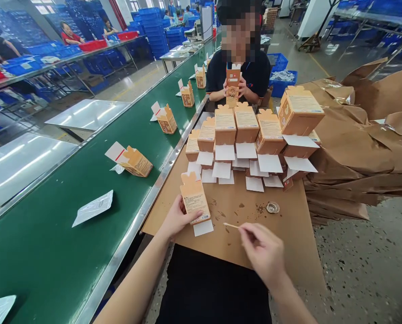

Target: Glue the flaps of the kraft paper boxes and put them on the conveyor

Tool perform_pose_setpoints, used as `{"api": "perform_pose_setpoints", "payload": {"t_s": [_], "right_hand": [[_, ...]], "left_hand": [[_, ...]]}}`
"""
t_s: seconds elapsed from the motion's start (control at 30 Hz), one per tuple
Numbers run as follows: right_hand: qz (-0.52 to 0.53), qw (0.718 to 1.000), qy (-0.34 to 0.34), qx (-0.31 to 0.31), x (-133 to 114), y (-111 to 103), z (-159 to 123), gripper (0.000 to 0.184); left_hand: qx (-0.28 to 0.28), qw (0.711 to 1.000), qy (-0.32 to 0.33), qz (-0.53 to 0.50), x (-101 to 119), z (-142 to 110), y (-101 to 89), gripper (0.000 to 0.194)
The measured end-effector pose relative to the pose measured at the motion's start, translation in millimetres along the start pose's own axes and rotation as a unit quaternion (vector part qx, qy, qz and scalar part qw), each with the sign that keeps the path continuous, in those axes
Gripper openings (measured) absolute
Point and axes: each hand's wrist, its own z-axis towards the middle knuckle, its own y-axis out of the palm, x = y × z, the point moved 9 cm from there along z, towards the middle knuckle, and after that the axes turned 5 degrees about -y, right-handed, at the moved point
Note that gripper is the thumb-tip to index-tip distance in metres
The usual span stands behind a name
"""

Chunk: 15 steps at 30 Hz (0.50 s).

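My left hand (pixel 181 217) is closed around a small brown carton (pixel 194 198), its thumb across the printed panel. The carton's scalloped end points away from me, and a white flap (pixel 203 228) sticks out at its near end. Between the fingertips of my right hand (pixel 263 249) is a cotton swab (pixel 231 225), its white tip pointing left toward the carton. A small round clear dish (pixel 272 207) rests on the brown work surface (pixel 288 243), with dark specks beside it and smears nearby.
Stacked cartons (pixel 246 123) with white flaps stand at the back of the table. Beyond them a co-worker (pixel 214 67) holds another carton (pixel 234 85). On the left, a green conveyor (pixel 52 252) carries open cartons (pixel 136 162) and a white packet (pixel 93 208). Brown paper (pixel 363 153) is piled on the right.
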Motion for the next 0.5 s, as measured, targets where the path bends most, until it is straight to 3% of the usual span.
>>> {"api": "perform_pose_setpoints", "payload": {"t_s": [0.1,0.2,0.33,0.5], "right_hand": [[0.038,0.998,-0.004,-0.050,-11.7,59.6,-7.8,0.030],[0.044,0.997,-0.008,-0.069,-10.9,87.6,-10.3,0.032],[0.047,0.996,-0.003,-0.078,-4.5,85.8,-8.4,0.032],[0.044,0.997,0.022,-0.054,2.2,47.4,-7.4,0.027]], "left_hand": [[-0.001,1.000,0.017,0.022,0.5,-1.8,1.6,0.088],[-0.012,0.998,0.033,0.045,0.7,-2.0,4.2,0.085],[-0.014,0.997,0.047,0.059,0.5,-2.7,4.4,0.086],[0.006,0.996,0.072,0.060,-9.8,-14.2,2.5,0.093]]}}
